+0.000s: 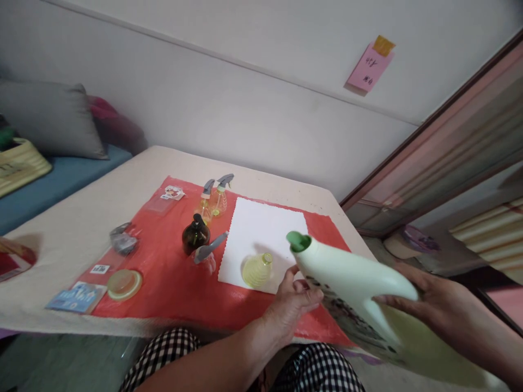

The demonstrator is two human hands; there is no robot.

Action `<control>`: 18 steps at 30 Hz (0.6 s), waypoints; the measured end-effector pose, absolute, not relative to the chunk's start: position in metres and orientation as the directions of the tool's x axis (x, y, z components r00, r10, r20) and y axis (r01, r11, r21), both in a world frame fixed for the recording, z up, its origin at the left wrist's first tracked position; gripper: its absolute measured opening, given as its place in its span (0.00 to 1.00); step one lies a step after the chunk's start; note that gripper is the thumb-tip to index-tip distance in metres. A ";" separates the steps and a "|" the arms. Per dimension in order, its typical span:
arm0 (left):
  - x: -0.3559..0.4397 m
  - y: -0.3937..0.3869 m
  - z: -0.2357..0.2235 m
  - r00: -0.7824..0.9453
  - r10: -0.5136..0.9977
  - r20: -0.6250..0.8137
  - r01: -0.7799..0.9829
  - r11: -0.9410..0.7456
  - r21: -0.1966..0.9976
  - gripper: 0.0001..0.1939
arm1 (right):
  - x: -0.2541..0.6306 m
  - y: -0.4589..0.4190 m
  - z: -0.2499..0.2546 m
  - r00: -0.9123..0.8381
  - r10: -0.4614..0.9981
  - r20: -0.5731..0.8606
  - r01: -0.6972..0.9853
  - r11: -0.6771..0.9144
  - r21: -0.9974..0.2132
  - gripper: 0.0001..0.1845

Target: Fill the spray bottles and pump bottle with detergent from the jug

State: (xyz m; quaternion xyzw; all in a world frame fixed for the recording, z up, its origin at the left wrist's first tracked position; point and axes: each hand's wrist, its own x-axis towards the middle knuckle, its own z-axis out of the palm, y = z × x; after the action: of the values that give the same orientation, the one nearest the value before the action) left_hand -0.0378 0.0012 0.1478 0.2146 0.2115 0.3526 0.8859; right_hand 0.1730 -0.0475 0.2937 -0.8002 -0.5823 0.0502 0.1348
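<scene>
A big pale green jug [351,283] with a handle and an open green spout is tilted toward the table. My right hand [441,307] is wrapped round its handle. My left hand [296,302] cups the jug's neck from below, fingers curled against it. Just beyond the spout, a small yellow ribbed bottle [257,269] with no cap stands on a white sheet [265,228] laid on a red mat [171,272].
On the mat are a dark brown bottle [195,234], a grey trigger sprayer head [209,247], two small yellow spray bottles [214,198], a yellow lid [123,284], a crumpled grey wrapper [122,239] and printed cards [77,296]. A grey pillow [49,117] lies at the far left.
</scene>
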 end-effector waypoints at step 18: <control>-0.045 -0.004 0.131 0.835 0.428 -0.347 0.402 -0.043 0.915 0.20 | 0.125 0.114 0.157 0.726 0.614 0.311 0.463 -0.101 -0.881 0.32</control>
State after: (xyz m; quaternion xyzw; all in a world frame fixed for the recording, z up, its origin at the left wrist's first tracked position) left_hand -0.0453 -0.0039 0.1314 0.7221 0.2872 0.0101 0.6292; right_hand 0.1246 0.1135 0.1572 -0.7389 -0.3642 0.0670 0.5629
